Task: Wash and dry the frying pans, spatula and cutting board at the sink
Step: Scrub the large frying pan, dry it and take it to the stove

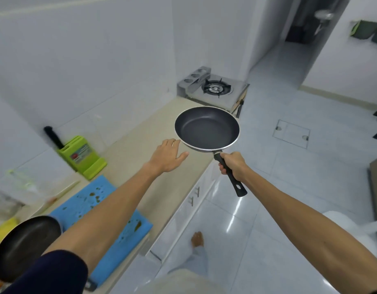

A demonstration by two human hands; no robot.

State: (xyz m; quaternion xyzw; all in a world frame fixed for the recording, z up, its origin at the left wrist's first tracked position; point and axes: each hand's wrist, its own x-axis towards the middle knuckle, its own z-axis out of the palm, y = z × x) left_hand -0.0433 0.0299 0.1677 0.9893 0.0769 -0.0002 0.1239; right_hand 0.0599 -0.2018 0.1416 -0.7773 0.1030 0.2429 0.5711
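Note:
My right hand (233,164) grips the black handle of a dark frying pan (206,128) with a pale rim, held level above the counter's front edge. My left hand (168,155) reaches beside the pan's near-left rim, fingers spread, its fingertips at or just under the rim. A second dark frying pan (24,247) lies at the lower left. Next to it sits a blue cutting board (111,230) with brown food scraps on it. A pale stick-like utensil (60,195), possibly the spatula, lies blurred behind the board.
The beige counter (140,132) runs back to a steel gas stove (215,88). A green knife block (81,155) with a black handle stands against the white tiled wall. A yellow sponge (5,228) sits at far left. White cabinet doors and a glossy tiled floor lie to the right.

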